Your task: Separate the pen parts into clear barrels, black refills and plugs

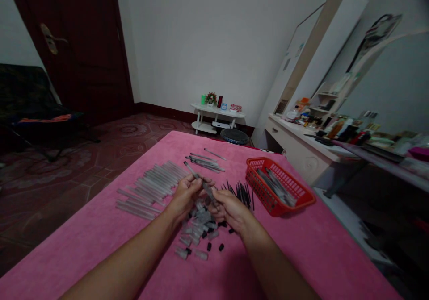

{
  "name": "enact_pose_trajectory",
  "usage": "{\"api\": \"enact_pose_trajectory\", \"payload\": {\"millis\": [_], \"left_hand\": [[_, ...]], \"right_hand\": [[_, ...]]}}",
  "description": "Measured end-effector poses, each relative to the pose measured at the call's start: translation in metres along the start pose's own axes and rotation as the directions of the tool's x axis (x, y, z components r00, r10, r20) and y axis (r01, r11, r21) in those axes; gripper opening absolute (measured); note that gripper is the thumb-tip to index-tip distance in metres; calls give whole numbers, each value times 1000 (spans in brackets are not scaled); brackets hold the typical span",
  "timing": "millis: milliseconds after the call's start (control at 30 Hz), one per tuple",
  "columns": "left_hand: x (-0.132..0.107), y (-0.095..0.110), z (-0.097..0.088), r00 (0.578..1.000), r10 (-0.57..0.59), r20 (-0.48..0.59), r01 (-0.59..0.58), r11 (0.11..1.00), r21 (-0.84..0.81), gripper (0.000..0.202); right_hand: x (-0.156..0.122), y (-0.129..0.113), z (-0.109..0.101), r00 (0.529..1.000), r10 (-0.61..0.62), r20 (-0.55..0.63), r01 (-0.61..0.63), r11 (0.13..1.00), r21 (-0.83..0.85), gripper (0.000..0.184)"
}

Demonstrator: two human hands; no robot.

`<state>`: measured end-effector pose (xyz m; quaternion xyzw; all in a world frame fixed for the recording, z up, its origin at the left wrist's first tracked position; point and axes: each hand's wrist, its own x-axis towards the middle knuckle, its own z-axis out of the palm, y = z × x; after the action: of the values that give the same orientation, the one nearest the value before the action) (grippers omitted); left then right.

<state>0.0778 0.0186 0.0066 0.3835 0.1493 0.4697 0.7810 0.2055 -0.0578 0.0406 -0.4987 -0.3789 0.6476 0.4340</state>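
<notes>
My left hand [185, 196] and my right hand [229, 207] meet over the middle of a pink-covered table [100, 233]. Together they grip one slim clear pen tube [197, 177] that points up and to the left. Both hands have their fingers closed around it. Below the hands lies a heap of small clear caps and black end pieces [199, 231]. A row of several clear tubes [152, 186] lies to the left. Thin black refills [241, 192] are spread to the right of my hands.
A red plastic basket [295, 197] holding several finished pens stands at the right. A few more pens [205, 161] lie at the table's far side. Beyond are a small white shelf table [217, 116], a cluttered dresser [301, 143] and a dark door [77, 45].
</notes>
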Motion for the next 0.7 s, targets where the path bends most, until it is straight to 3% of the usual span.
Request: {"api": "enact_pose_trajectory", "payload": {"millis": [67, 133, 200, 233, 267, 333, 400, 467, 500, 567, 633, 667, 700], "left_hand": [[-3, 4, 6, 998, -37, 53, 38, 999, -28, 31], [-6, 7, 13, 998, -48, 42, 49, 998, -29, 32], [-7, 8, 20, 999, -30, -15, 29, 999, -16, 34], [-7, 8, 23, 999, -19, -44, 18, 1000, -12, 34], [-7, 7, 25, 997, -10, -70, 10, 1000, -9, 34], [-4, 7, 25, 990, -6, -144, 5, 1000, -9, 31], [0, 9, 20, 965, 15, -261, -19, 1000, -12, 27], [5, 15, 15, 934, 65, -351, -71, 997, -4, 25], [6, 18, 13, 928, 89, -362, -92, 996, 8, 26], [6, 23, 13, 944, 109, -311, -96, 994, 58, 29], [5, 23, 16, 972, 97, -216, -64, 986, 155, 33], [4, 22, 17, 981, 98, -169, -58, 972, 226, 34], [3, 20, 18, 986, 111, -127, -67, 947, 315, 34]], "right_hand": [[-5, -1, 2, 993, 30, 110, -43, 992, 118, 41], [-9, -2, 4, 993, 8, 119, -17, 997, 74, 39], [-12, -3, 7, 996, -91, 4, 90, 985, -149, 36], [-14, -4, 10, 981, -181, -76, 147, 933, -328, 35], [-16, -6, 12, 946, -288, -150, 171, 834, -525, 33], [-22, -8, 18, 849, -473, -233, 64, 531, -845, 25], [-29, -10, 23, 792, -553, -258, -121, 272, -955, 17], [-32, -9, 23, 777, -568, -272, -194, 195, -961, 17], [-32, -8, 22, 775, -571, -271, -163, 234, -958, 18], [-27, -5, 16, 784, -548, -292, 8, 479, -878, 27], [-20, -5, 8, 826, -454, -334, 213, 800, -561, 33], [-17, -6, 4, 851, -394, -349, 280, 900, -333, 32], [-16, -8, 0, 869, -341, -358, 320, 940, -120, 29]]}}
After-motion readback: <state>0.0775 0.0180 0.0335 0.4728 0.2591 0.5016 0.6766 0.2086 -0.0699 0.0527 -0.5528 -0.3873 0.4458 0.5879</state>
